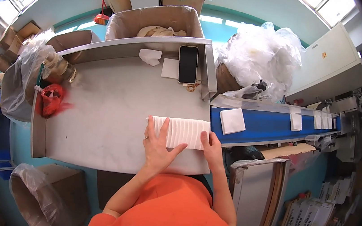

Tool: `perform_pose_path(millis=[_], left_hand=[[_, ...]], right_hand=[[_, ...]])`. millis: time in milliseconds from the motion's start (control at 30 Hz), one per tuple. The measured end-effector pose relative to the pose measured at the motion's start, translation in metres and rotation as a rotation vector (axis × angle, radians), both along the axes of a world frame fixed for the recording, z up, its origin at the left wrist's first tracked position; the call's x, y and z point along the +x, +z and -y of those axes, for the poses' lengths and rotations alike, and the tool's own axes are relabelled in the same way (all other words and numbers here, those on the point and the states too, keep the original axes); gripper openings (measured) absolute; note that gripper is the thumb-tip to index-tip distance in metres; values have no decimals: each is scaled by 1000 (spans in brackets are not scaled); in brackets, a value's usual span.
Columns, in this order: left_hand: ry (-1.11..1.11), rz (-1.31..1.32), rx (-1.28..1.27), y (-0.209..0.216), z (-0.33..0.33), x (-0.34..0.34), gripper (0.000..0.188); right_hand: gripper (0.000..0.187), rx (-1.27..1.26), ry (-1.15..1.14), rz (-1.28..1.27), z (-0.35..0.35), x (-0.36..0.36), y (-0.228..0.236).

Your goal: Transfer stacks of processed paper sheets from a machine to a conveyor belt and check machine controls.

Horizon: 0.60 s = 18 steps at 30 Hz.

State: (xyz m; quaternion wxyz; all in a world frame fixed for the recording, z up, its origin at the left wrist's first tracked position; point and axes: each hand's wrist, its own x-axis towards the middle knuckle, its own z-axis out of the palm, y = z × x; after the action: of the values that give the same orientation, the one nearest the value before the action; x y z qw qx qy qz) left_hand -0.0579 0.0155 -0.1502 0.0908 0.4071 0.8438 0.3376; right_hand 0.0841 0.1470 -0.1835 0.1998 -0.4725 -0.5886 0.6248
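The white napkins (185,134) stand in one long row at the near right part of the table (108,117), close to the end of the blue belt (265,125). Both hands are at the row, one near each end.

The left arm leans up and to the right. The left hand (157,150) is open, with its back facing up. Its fingers are spread apart and reach over the left end of the row, pointing away from the body. Its thumb sticks out to the right along the near side. There is a ring on one finger.

The right arm leans up and to the left. The right hand (213,152) is at the right end, with its thumb up against the last napkins and its fingers bent beside them. I cannot tell if it is squeezing.

The elbows are wide and the hands come in toward each other, in front of the orange shirt (173,211). A white stack (232,120) lies on the belt, just past the right hand. A phone (187,65) lies at the far side of the table.
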Motion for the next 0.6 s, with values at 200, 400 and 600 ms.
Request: perform_pose_path(millis=[200,400,600], left_hand=[[54,-32,-39,1,-1,-2,89],[13,42,-11,1,0,0,89],[2,0,-34,3,-9,9,89]], right_hand=[[33,-654,-227,-274,0,1,0],[37,-491,-438,-283,-8,16,-11],[40,-61,37,-11,8,-7,6]])
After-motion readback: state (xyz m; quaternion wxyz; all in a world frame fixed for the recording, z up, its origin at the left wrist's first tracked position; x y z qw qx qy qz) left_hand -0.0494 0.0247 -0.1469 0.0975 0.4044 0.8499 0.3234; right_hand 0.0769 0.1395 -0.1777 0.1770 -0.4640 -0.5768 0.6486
